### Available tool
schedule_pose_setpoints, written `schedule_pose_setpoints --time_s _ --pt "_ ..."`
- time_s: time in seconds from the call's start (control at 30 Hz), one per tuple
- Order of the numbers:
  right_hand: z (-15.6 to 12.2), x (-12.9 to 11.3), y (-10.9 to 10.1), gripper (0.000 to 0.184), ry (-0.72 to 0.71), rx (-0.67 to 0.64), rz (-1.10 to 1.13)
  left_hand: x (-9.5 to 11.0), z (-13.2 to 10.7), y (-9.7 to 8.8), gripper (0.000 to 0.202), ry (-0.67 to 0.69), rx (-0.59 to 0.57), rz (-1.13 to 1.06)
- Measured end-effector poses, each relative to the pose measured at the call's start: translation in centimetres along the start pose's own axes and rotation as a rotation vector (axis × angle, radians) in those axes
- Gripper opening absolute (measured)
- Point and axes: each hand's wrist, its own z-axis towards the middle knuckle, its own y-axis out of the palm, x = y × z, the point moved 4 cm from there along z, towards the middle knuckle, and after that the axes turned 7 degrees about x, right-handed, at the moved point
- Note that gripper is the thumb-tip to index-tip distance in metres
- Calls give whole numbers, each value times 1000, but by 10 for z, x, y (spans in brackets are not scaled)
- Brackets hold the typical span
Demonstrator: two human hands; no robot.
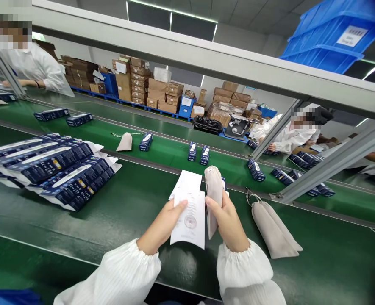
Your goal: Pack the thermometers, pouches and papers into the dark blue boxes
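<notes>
My left hand (163,222) is closed on white printed leaflets (193,212), its thumb on the front sheet, which bears a round stamp. More white paper fans out behind that sheet. A light grey fabric pouch (213,186) stands nearly upright in my right hand (230,218), thumb on the near side and fingers behind. Part of a blue-and-white box (223,183) shows just behind the pouch; whether my fingers touch it, I cannot tell. Right of my right hand, grey drawstring pouches (271,226) lie overlapping on the green work surface (136,224).
Dark blue boxes (63,169) are stacked at left. Beyond a metal rail, the green belt (171,148) carries several boxes and a pouch (125,142). A slanted metal post (327,169) stands at right, under a crossbeam (206,46). Two people in white work across the line.
</notes>
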Motion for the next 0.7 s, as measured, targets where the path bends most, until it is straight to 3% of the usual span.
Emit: schedule_pose_setpoints --time_s 0.13,0.3,0.5,0.6,0.7 --pt "-12 1 17 47 -125 8 -284 -5 2 3 44 99 135 -144" --pt "-27 20 40 55 -246 60 -526 -10 -6 26 50 161 38 -184" --pt "-34 23 25 56 -444 -12 -690 -8 -16 18 57 147 44 -104" --pt "-33 26 20 62 -353 9 -659 -5 -17 15 60 144 28 -103" --pt "-37 34 33 70 -247 -23 -595 0 -16 6 62 239 107 -34"
